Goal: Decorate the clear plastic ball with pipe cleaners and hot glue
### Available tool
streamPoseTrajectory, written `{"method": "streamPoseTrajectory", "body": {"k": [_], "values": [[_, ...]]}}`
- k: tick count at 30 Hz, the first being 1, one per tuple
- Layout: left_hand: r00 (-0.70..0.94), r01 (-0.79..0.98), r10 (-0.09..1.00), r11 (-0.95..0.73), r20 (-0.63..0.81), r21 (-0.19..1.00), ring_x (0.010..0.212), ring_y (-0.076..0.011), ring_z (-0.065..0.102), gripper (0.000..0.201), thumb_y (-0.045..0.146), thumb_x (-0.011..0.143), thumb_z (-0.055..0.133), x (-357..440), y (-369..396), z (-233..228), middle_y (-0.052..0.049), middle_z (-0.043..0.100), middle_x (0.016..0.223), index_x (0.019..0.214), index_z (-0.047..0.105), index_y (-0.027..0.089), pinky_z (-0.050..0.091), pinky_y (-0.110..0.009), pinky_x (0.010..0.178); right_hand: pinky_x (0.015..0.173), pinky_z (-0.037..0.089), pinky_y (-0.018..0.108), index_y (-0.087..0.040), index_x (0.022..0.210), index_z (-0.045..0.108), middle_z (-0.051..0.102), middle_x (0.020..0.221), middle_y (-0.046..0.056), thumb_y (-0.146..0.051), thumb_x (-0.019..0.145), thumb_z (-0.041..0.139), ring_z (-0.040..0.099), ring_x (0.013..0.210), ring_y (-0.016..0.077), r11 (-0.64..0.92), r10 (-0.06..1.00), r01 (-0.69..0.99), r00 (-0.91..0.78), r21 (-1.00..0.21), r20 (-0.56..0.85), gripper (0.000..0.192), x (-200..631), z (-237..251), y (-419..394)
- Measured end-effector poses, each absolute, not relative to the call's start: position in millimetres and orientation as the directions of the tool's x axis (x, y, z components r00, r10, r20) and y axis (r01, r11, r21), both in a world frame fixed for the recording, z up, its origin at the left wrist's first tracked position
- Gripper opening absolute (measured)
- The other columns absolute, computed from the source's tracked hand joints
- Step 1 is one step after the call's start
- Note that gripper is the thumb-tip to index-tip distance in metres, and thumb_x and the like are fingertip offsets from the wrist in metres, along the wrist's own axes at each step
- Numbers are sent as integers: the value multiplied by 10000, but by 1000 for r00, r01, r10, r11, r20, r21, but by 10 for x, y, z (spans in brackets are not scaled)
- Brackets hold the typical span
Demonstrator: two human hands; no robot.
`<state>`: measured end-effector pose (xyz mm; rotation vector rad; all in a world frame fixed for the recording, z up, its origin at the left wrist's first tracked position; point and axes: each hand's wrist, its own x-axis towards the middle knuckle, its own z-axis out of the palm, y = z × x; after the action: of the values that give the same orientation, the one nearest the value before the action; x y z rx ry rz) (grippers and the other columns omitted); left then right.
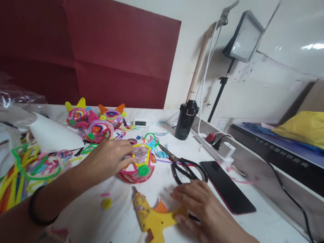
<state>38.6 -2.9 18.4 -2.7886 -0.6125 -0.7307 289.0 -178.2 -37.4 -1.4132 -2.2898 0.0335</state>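
Bright yellow plastic formed the glue gun (148, 215), which was laid at the near middle of the white table (121, 233), its metal nozzle (134, 189) pointed far and left. The ornament (143, 161) was placed just beyond it. The ornament's left side was partly covered by the left hand (111, 154), its fingers bent and drawn together; whether the edge was pinched could not be told. The glue gun's handle end was met from the right by the right hand (198, 204), loosely curled; whether it was firmly gripped could not be made out.

For good work, it was judged, the ornament was best kept flat and steady by light pressure, fingertips held clear of the nozzle, and the gun handled only by its plastic.

The ornament's rounded shape was edged in fuzzy red and pink, with a green coil and a crinkled, silvery patch framed in yellow. Similar coiled pieces (99, 130) were gathered far left, soft coloured strips (16, 181) were heaped nearer, and black-handled scissors (185, 167) were left on the right.
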Motion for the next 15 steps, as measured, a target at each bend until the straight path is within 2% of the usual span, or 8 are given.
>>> {"method": "streamPoseTrajectory", "body": {"k": [5, 10, 15], "values": [[795, 426, 307, -896, 523, -122, 837, -209, 721, 160, 204, 925, 574, 407, -67, 182, -48, 764, 894, 844, 709, 174, 546, -297, 753, 936, 440, 431, -207, 1241, 607, 696, 1144, 90, -152, 910, 529, 629, 1042, 253, 484, 867, 858, -444, -173, 225, 344, 2752, -353, -1796], [770, 421, 262, -894, 582, -156, 865, -225, 727, 156, 220, 941, 554, 383, -133, 90, -65, 763, 943, 931, 701, 168, 569, -321, 768, 881, 480, 380, -156, 1307, 578, 721, 1108, 117, -123, 907, 525, 666, 979, 245, 527, 825, 850, -511, -2, 241, 404, 2629, -463, -1759], [703, 410, 247, -907, 666, -97, 853, -212, 729, 120, 224, 935, 567, 353, -159, -1, -57, 757, 933, 938, 669, 161, 569, -314, 780, 845, 517, 378, -124, 1330, 561, 715, 1100, 126, -160, 885, 583, 667, 947, 262, 549, 795, 835, -539, 49, 278, 448, 2591, -522, -1771]]}}
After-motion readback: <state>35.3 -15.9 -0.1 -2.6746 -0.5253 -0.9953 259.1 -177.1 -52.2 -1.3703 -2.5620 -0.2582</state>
